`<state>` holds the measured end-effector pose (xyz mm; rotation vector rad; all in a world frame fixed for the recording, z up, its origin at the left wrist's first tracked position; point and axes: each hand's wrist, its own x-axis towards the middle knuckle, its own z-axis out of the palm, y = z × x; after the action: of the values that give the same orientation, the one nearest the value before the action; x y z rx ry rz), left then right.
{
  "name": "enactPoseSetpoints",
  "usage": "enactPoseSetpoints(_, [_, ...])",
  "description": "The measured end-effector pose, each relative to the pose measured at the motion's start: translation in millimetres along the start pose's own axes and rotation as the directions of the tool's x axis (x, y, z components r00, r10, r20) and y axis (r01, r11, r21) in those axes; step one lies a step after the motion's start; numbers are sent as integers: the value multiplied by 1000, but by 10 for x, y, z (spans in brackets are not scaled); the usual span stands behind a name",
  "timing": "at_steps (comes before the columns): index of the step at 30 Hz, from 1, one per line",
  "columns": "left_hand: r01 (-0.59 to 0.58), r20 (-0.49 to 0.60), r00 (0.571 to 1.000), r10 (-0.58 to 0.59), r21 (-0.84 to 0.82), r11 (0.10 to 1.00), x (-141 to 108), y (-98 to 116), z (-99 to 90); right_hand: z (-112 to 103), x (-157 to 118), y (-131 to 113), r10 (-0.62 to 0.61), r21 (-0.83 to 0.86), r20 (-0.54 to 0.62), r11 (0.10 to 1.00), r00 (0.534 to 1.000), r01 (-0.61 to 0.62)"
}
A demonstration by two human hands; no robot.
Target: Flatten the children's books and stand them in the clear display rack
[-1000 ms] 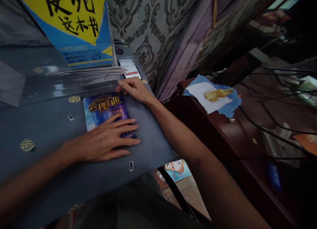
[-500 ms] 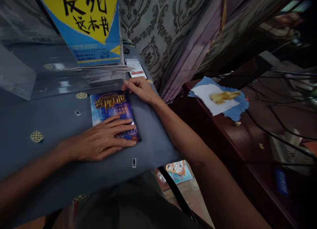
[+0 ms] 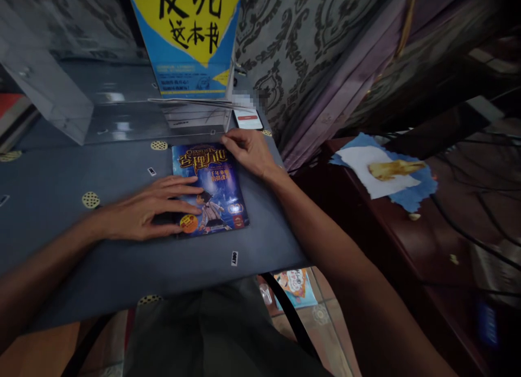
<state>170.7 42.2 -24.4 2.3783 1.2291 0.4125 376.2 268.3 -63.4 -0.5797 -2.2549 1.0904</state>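
A purple-blue book (image 3: 222, 189) with gold lettering lies closed on the grey-blue tabletop (image 3: 122, 268), its title upside down to me. My left hand (image 3: 154, 206) rests flat with fingers spread over the book's left edge and part of its cover. At the book's top right corner is my right hand (image 3: 248, 151), its thumb and forefinger close together against the corner and the other fingers curled. Whether the right fingertips grip the cover is too small to tell.
A clear stand (image 3: 73, 108) holds an upright yellow and blue book (image 3: 191, 56) behind the hands. A lit phone (image 3: 248, 119) lies beside it. To the right, a dark red table (image 3: 366, 219) bears a blue cloth (image 3: 425, 184), white paper and cables.
My left hand has slid left across the cover, uncovering the drawn figure and orange badge. My right hand stays by the top right corner. The view has shifted.
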Motion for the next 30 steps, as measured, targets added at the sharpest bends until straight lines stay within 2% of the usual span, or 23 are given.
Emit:
enactPoseSetpoints(2, [14, -6, 1000, -14, 14, 1000, -21, -51, 32, 128, -150, -209, -64, -208, -29, 976, 998, 56])
enactPoseSetpoints(4, [21, -10, 1000, -21, 24, 1000, -43, -91, 74, 303, -381, -488, -128, -348, -32, 931, 991, 109])
enactPoseSetpoints(7, [29, -19, 999, -28, 22, 999, -66, -120, 108, 571, -825, -894, -235, -400, 109, 879, 966, 259])
enactPoseSetpoints(8, [28, -14, 1000, -28, 15, 999, -70, -121, 107, 645, -972, -992, -292, -394, 160, 857, 943, 332])
enactPoseSetpoints(10, [30, 13, 999, -30, 0, 1000, -71, -115, 91, 755, -1225, -1107, -424, -362, 256, 791, 869, 493])
enactPoseSetpoints(12, [38, 43, 998, -37, -10, 999, -66, -107, 72, 815, -1398, -1131, -474, -340, 323, 750, 819, 568])
enactPoseSetpoints(14, [42, 48, 998, -41, -12, 999, -62, -107, 66, 836, -1497, -1106, -466, -347, 359, 737, 808, 579])
enactPoseSetpoints(20, [10, 10, 1000, -10, 18, 1000, -72, -157, 125, 797, -1639, -1059, -400, -355, 392, 765, 829, 537])
enactPoseSetpoints(30, [17, -18, 1000, -16, 52, 998, -97, -191, 195, 535, -1839, -1051, -337, -404, 267, 811, 903, 423])
